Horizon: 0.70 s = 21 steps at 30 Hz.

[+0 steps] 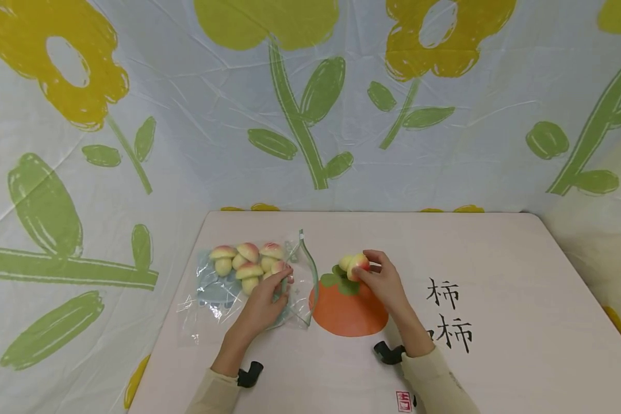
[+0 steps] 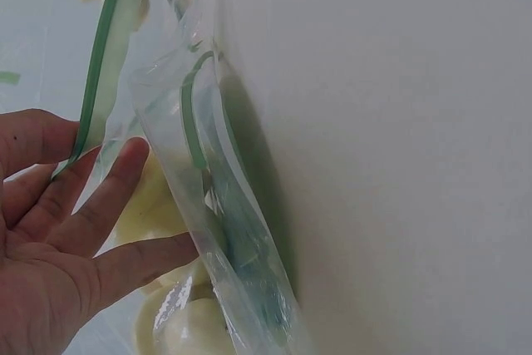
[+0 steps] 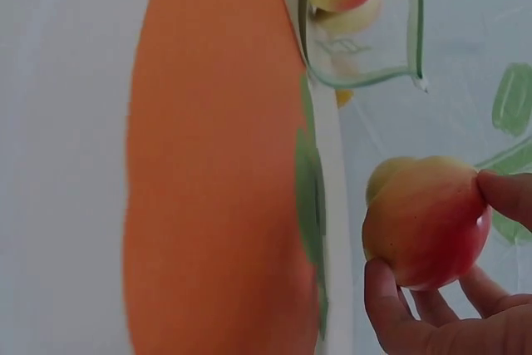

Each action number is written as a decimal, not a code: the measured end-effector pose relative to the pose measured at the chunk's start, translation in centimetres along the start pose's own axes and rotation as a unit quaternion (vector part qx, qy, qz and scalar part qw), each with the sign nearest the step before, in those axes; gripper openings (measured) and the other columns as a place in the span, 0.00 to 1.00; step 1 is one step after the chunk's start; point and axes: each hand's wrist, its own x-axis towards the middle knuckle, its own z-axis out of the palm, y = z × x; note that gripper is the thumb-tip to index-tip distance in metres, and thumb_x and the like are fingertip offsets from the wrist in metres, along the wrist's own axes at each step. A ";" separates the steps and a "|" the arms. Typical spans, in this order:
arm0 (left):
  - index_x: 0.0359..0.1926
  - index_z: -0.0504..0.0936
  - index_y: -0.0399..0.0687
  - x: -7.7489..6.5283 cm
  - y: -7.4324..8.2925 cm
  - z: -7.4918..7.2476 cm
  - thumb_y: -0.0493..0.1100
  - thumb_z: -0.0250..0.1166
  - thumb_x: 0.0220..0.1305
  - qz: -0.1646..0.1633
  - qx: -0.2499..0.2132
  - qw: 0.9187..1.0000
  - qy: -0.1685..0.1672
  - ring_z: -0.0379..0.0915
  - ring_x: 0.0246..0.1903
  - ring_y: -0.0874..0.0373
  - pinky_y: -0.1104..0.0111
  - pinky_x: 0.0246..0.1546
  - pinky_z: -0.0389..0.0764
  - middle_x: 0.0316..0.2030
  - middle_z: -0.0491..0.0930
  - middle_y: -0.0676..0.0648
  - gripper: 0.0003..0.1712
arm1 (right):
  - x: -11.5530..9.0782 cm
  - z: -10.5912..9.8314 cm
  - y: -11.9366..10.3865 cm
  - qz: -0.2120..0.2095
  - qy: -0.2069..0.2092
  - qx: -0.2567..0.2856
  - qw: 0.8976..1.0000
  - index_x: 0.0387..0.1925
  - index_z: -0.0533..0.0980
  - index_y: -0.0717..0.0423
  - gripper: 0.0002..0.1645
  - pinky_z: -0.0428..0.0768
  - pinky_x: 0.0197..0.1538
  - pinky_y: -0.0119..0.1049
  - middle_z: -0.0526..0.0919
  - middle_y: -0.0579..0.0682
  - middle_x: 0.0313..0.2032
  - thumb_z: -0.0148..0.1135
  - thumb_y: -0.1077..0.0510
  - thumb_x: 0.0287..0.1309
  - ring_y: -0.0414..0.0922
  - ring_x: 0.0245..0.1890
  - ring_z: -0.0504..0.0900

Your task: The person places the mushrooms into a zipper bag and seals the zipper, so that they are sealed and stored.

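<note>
A clear plastic zip bag (image 1: 301, 287) with a green strip lies at the left of the table, its mouth spread toward the right. Several toy mushrooms (image 1: 248, 270) with yellow stems and pink-red caps are inside it. My left hand (image 1: 264, 302) holds the bag near its mouth; in the left wrist view its fingers (image 2: 108, 197) are at the green strip and the plastic. Right of the bag, my right hand (image 1: 385, 282) grips one toy mushroom (image 3: 428, 222) by its reddish cap, raised above the table with the stem pointing left.
The pale pink table (image 1: 522, 276) bears a printed orange persimmon (image 1: 349, 313), black characters (image 1: 450, 333) and a red seal mark (image 1: 403, 401). Black wrist-worn pieces (image 1: 250, 375) show at both wrists. A flower-patterned cloth (image 1: 212, 115) hangs behind and at the sides.
</note>
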 end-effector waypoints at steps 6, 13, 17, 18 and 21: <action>0.66 0.74 0.38 0.0 0.0 0.0 0.27 0.63 0.60 0.005 0.002 1.000 -0.001 0.74 0.49 0.55 0.55 0.54 0.74 0.50 0.82 0.48 0.31 | -0.2 1.8 -2.2 -0.017 -0.027 -0.001 0.999 0.66 0.67 0.65 0.33 0.75 0.57 0.49 0.71 0.62 0.62 0.68 0.61 0.62 0.60 0.58 0.72; 0.65 0.75 0.38 -0.1 0.1 0.0 0.27 0.64 0.59 0.018 0.016 1.000 0.008 0.71 0.41 0.55 0.58 0.47 0.75 0.47 0.82 0.49 0.31 | 0.7 4.3 -1.9 -0.034 -0.043 -0.010 0.998 0.65 0.70 0.61 0.33 0.75 0.56 0.51 0.74 0.58 0.61 0.70 0.57 0.61 0.58 0.56 0.74; 0.65 0.75 0.38 -0.1 0.2 0.0 0.27 0.64 0.58 0.019 0.017 1.000 0.010 0.71 0.40 0.54 0.57 0.47 0.74 0.46 0.81 0.49 0.31 | 1.1 5.7 -1.3 -0.043 -0.055 0.001 0.998 0.64 0.70 0.60 0.34 0.79 0.51 0.46 0.74 0.55 0.60 0.72 0.55 0.60 0.56 0.54 0.75; 0.65 0.75 0.38 -0.1 0.2 0.0 0.27 0.64 0.58 0.017 0.018 1.000 0.009 0.70 0.40 0.54 0.57 0.47 0.74 0.46 0.81 0.49 0.31 | 1.2 6.0 -1.3 -0.046 -0.058 0.006 0.997 0.64 0.70 0.61 0.35 0.79 0.50 0.45 0.75 0.55 0.60 0.72 0.55 0.59 0.56 0.54 0.75; 0.65 0.75 0.39 0.0 0.2 0.0 0.27 0.64 0.59 0.013 0.018 1.000 0.007 0.70 0.41 0.54 0.57 0.48 0.74 0.46 0.81 0.49 0.31 | 1.3 7.0 -1.2 -0.052 -0.056 -0.003 0.997 0.63 0.71 0.61 0.35 0.81 0.48 0.43 0.76 0.54 0.59 0.73 0.55 0.58 0.56 0.54 0.76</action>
